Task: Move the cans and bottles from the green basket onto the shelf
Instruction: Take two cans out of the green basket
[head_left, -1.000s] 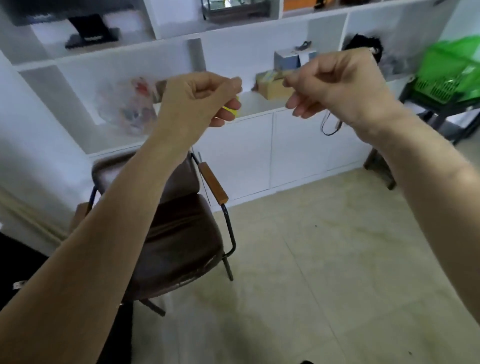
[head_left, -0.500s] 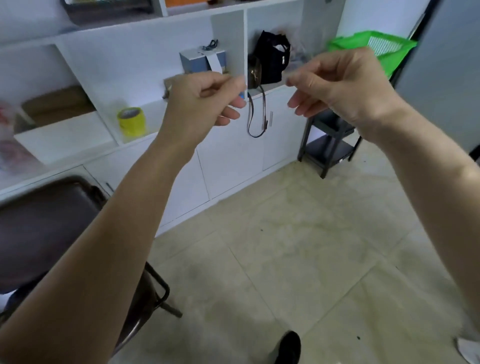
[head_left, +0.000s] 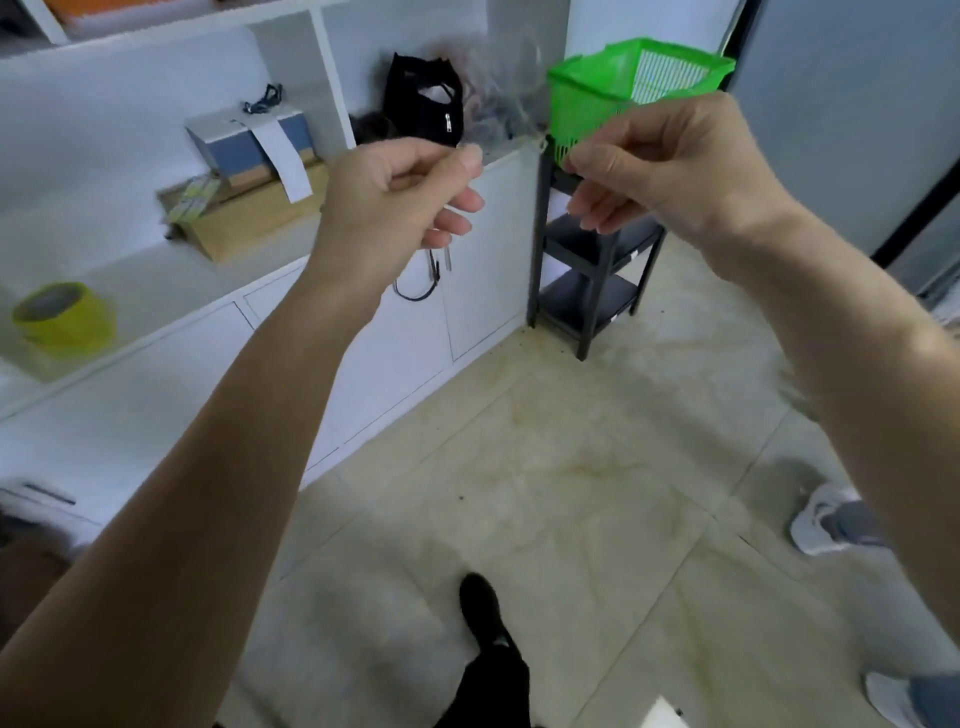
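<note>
1. The left hand (head_left: 400, 200) and right hand (head_left: 670, 166) are both raised, fingers curled, holding nothing visible
2. The green basket (head_left: 587, 104) sits just beyond the right hand, on a black rack (head_left: 587, 270); its contents are hidden
3. Judging by its thin mesh plastic, it is likely light and flexible; grip both rims

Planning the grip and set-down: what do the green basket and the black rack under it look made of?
Green basket: looks like moulded plastic, bright, slightly glossy, with slotted lattice walls. Black rack: matt black square posts and flat tiers, probably painted metal or plastic; the blur leaves that open.
</note>
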